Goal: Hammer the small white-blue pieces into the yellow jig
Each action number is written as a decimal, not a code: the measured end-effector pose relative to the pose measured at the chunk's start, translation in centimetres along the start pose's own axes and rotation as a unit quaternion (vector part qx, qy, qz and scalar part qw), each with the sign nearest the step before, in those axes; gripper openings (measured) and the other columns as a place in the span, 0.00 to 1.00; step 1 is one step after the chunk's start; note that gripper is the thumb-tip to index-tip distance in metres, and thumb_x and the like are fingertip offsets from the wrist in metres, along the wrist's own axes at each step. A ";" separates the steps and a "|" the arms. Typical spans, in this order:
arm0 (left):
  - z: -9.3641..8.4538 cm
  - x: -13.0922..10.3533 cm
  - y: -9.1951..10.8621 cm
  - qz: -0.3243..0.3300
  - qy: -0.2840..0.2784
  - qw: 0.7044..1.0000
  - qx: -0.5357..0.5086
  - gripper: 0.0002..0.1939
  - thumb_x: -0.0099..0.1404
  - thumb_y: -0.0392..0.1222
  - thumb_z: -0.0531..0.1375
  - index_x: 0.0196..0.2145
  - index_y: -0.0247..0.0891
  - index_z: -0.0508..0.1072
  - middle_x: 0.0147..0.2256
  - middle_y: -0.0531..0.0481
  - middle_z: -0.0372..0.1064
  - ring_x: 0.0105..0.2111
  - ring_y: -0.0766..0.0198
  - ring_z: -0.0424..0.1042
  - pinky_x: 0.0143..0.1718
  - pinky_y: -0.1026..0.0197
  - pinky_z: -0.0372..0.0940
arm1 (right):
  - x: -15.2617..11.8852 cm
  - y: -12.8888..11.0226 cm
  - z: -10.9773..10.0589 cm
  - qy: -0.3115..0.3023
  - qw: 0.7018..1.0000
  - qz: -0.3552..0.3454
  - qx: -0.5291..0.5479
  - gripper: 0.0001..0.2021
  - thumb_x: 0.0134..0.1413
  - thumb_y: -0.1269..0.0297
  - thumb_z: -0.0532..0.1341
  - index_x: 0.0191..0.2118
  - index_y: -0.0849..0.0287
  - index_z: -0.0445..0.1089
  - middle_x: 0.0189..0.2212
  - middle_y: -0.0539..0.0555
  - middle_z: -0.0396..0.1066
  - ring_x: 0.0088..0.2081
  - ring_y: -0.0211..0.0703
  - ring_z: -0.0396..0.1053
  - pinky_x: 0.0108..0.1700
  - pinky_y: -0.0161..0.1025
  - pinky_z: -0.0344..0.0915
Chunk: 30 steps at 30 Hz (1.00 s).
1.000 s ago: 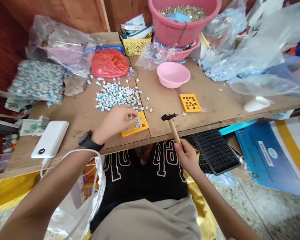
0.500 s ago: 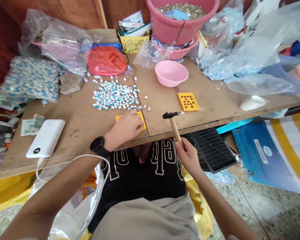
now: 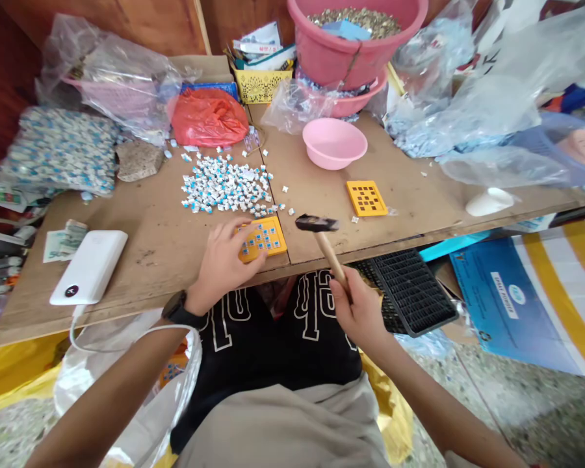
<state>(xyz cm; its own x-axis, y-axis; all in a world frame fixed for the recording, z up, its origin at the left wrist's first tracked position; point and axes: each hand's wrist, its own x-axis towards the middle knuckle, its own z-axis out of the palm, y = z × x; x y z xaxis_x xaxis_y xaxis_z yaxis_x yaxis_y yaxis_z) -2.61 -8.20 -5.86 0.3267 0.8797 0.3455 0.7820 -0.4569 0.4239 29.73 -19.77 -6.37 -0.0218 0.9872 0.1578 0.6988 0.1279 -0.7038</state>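
Note:
My left hand (image 3: 228,255) rests at the left side of a yellow-orange plastic tile (image 3: 276,246) near the table edge, fingers spread, thumb along its front. Small blue-and-white pieces fill the tile's square slots. In my right hand (image 3: 361,305) is a hammer (image 3: 327,250), gripped by its wooden handle, its dark head raised just right of the tile. A second yellow-orange tile (image 3: 366,198) with dark square openings lies farther right. Behind the left hand spreads a heap of small blue-and-white pieces (image 3: 227,185).
A pink bowl (image 3: 335,144) and a large pink tub (image 3: 358,55) stand at the back. A red plastic bag (image 3: 209,118), a stone (image 3: 139,161) and a white power bank (image 3: 90,267) with a cable are on the left. A white cup (image 3: 490,201) lies to the right.
My left hand has slid left and opened, uncovering the filled tile. My right hand has brought the hammer leftward, closer to that tile.

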 end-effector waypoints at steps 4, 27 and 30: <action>-0.1 -1.8 -1.5 -0.018 -0.015 1.000 0.011 0.24 0.78 0.57 0.63 0.65 0.46 0.80 0.71 0.36 0.72 0.71 0.35 0.69 0.72 0.32 0.64 | 0.6 0.1 0.4 -0.059 0.998 -0.028 -0.025 0.13 0.81 0.53 0.57 0.51 0.53 0.77 0.41 0.58 0.83 0.39 0.54 0.80 0.42 0.43 0.71; -0.3 11.5 -7.1 0.046 -0.111 0.993 -0.007 0.13 0.74 0.49 0.64 0.40 0.43 0.88 0.40 0.43 0.82 0.41 0.51 0.78 0.51 0.50 0.70 | 0.9 5.0 3.2 0.036 0.982 0.105 0.153 0.27 0.76 0.35 0.60 0.53 0.55 0.80 0.27 0.48 0.67 0.27 0.44 0.64 0.28 0.39 0.63; 0.5 11.8 -7.5 0.024 -0.098 0.995 -0.004 0.12 0.74 0.47 0.63 0.39 0.42 0.87 0.39 0.43 0.82 0.41 0.51 0.77 0.49 0.51 0.70 | 1.0 5.0 3.4 0.040 0.981 0.101 0.160 0.26 0.77 0.35 0.60 0.52 0.55 0.80 0.27 0.48 0.68 0.27 0.44 0.64 0.28 0.39 0.63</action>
<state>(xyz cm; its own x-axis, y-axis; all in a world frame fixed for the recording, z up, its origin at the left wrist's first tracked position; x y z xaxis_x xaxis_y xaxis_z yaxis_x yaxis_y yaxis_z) -4.31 5.69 -5.37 0.4614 0.8653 0.1957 0.7590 -0.4992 0.4180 30.78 -17.83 -12.05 0.1592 0.9865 0.0376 0.4220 -0.0336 -0.9060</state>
